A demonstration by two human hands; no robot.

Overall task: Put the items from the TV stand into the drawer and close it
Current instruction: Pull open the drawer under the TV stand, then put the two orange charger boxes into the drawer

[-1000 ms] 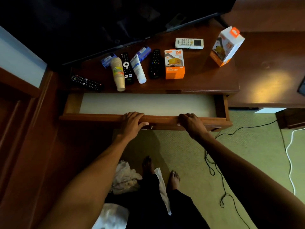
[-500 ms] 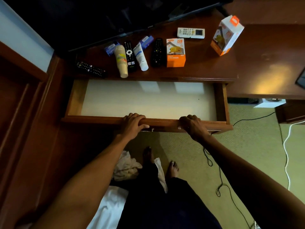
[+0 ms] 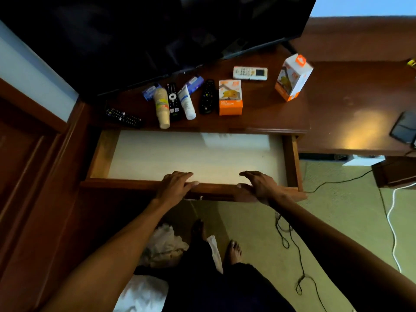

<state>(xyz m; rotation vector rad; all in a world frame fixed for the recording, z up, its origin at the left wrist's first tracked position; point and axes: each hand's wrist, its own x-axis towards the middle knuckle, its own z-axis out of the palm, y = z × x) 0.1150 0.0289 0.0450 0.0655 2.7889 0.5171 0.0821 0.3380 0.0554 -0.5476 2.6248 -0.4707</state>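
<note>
The wooden drawer is pulled far out, and its pale bottom is bare. My left hand and my right hand lie on its front edge, fingers stretched flat over the rim, holding nothing. On the TV stand lie a black remote, a beige bottle, a second black remote, a white tube, a third black remote, an orange charger box and a white remote. An orange-and-white box stands upright. Two blue packets lie behind.
The dark TV overhangs the back of the stand. A dark phone lies on the desk to the right. Black cables and a white cable trail on the carpet. Crumpled white cloth lies by my bare feet.
The drawer has come much further out toward me. Both hands have uncurled from gripping its front edge and now lie flat on it.
</note>
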